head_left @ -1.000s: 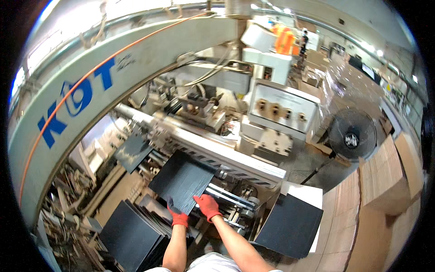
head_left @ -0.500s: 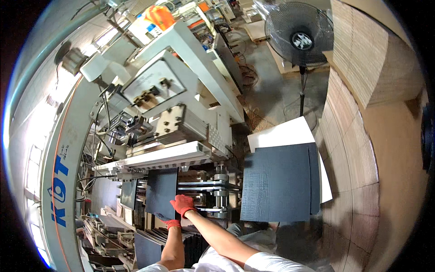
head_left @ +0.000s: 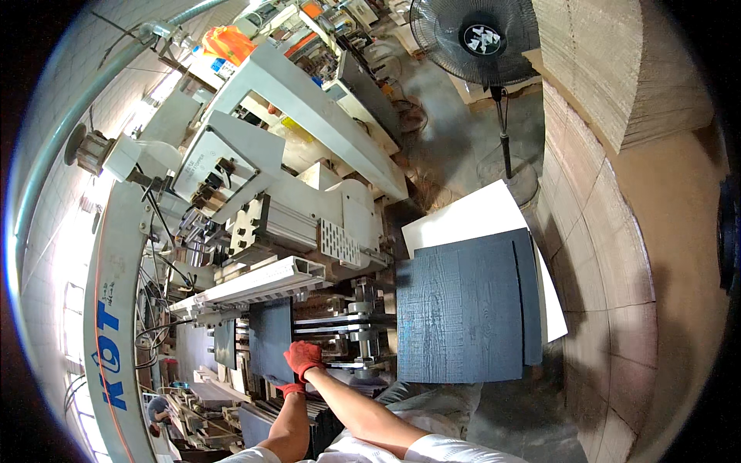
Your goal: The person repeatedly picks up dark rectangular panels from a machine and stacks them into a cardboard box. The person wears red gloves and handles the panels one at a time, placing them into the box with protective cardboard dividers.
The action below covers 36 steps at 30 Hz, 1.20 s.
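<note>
Both gloved, right hand point(head_left: 302, 358) and left hand point(head_left: 289, 388) press dark panel point(head_left: 270, 336).

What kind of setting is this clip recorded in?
Most likely a factory floor for sheet or board processing: a large feeding machine, a stack of dark textured sheets, a standing fan, and tall piles of brown board.

Both red-gloved hands, left hand point(head_left: 290, 388) and right hand point(head_left: 302, 358), press a dark panel point(head_left: 271, 336) on the machine bed point(head_left: 340, 324)
</note>
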Each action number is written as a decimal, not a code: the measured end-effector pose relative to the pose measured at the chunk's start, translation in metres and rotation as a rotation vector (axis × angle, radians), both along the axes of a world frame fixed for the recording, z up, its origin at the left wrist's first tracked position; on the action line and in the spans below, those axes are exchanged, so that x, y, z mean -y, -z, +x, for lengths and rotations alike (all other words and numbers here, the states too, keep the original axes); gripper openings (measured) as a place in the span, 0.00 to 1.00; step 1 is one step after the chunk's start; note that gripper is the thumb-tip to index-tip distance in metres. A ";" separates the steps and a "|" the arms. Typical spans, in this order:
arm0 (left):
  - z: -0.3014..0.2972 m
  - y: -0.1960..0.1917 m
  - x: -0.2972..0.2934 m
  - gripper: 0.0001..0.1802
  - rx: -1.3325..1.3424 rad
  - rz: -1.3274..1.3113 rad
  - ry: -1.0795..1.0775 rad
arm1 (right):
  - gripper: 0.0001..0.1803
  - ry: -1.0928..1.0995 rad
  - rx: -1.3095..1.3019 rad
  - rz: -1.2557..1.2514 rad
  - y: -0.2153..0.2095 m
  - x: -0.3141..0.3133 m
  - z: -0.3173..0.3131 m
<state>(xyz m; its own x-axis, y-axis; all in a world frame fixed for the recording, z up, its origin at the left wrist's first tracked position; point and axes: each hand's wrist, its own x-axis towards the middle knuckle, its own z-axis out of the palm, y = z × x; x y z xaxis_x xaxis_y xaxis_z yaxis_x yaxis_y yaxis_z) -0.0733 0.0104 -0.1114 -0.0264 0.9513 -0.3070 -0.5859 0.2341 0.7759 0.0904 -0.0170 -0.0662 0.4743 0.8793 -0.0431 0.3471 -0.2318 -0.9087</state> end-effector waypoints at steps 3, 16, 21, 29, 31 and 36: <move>-0.004 0.001 0.000 0.38 -0.028 -0.013 -0.002 | 0.21 -0.008 -0.042 0.014 0.005 -0.002 -0.003; -0.014 0.009 -0.003 0.39 -0.094 -0.043 -0.005 | 0.21 -0.032 -0.128 -0.001 0.002 0.001 0.002; -0.016 0.010 -0.001 0.39 -0.082 -0.049 -0.014 | 0.21 -0.029 -0.111 -0.034 0.002 -0.002 -0.001; 0.012 0.008 -0.011 0.40 0.013 -0.044 -0.028 | 0.25 0.028 0.000 -0.014 0.006 -0.007 0.013; 0.022 0.011 -0.011 0.40 0.050 -0.055 -0.052 | 0.27 -0.038 -0.003 -0.064 0.005 -0.006 0.018; -0.004 0.030 -0.023 0.38 0.295 -0.032 0.034 | 0.32 -0.112 0.109 -0.040 -0.004 -0.002 0.021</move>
<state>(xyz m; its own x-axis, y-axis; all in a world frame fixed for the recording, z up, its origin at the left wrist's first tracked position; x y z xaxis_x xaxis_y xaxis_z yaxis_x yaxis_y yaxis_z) -0.0772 0.0331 -0.1412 0.1005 0.9398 -0.3267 -0.7760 0.2795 0.5654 0.1118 -0.0154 -0.0622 0.3772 0.9255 -0.0332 0.4687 -0.2217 -0.8551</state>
